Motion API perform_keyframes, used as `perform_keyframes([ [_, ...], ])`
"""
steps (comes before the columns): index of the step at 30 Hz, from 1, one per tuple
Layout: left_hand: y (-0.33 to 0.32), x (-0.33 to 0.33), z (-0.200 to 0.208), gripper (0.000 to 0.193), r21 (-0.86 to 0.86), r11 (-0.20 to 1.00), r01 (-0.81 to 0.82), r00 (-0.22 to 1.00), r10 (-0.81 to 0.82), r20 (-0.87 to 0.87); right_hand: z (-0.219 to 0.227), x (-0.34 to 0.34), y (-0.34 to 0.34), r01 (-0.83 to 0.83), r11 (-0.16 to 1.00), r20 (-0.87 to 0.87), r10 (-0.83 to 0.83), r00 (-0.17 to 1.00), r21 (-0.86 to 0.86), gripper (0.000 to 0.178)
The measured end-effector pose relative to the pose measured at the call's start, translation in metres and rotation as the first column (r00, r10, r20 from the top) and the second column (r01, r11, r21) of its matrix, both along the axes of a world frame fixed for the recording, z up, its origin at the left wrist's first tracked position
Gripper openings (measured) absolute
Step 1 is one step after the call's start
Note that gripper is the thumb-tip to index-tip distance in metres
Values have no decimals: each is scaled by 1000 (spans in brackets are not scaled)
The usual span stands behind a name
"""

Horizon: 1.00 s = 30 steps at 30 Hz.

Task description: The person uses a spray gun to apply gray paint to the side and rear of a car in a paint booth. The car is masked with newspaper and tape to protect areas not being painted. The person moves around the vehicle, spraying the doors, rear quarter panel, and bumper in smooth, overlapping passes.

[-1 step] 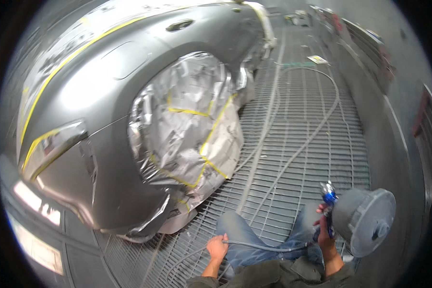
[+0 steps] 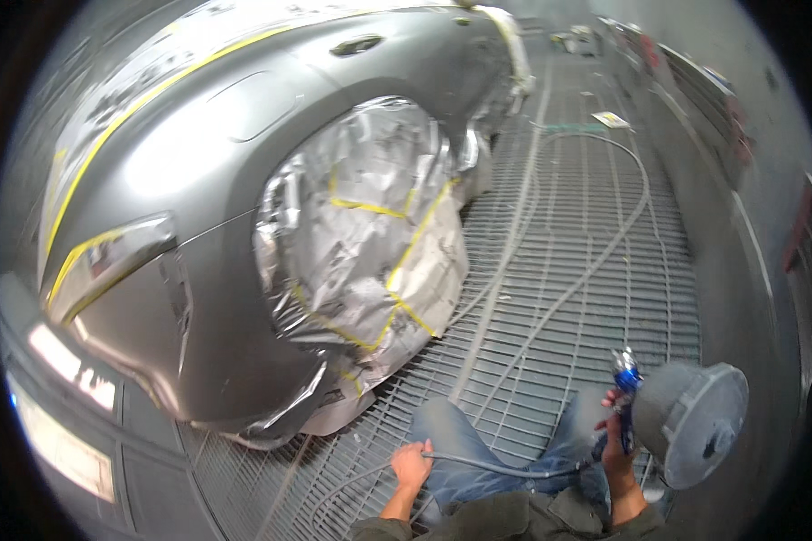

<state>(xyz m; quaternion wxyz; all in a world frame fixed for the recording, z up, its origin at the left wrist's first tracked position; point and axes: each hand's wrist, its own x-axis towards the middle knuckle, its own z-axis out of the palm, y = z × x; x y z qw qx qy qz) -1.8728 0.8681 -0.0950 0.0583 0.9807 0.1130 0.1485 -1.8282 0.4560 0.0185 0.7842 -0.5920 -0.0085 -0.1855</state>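
My right hand (image 2: 615, 442) is closed round the grip of a spray gun (image 2: 626, 383) with a blue and silver body, at the lower right. A large grey paint cup (image 2: 690, 422) is attached to the gun and tilts to the right. From the gun a grey air hose (image 2: 492, 464) runs left across my thighs. My left hand (image 2: 411, 463) is wrapped round that hose near my left knee. To the left stands a grey car body (image 2: 221, 307), apart from both hands. Its wheel area is covered by masking sheet (image 2: 361, 234) with yellow tape.
Under me is a metal grating floor (image 2: 595, 279). The hose makes a long loop (image 2: 645, 185) over it, ahead on the right. A grey wall (image 2: 731, 279) runs along the right side. A small white and yellow card (image 2: 610, 119) lies farther off on the floor.
The car and floor sit slightly farther right in the picture. Both hands keep their holds on the spray gun and the hose.
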Motion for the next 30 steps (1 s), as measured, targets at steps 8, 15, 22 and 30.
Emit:
perform_keyframes([
  [8,-1,-15,8,36,-90,996,-16,999,20,46,-15,4,0,63,997,-13,-64,998,-51,35],
  [15,-4,-10,8,37,-122,992,-33,998,40,57,-37,19,-19,95,991,-77,-102,992,-94,50],
  [22,-3,-14,5,37,-135,990,-49,996,58,67,-48,13,-19,-58,998,-94,54,994,-37,57],
  [30,-3,-15,7,35,-140,990,-31,996,43,84,-20,5,-1,-213,976,-112,209,972,-32,58],
])
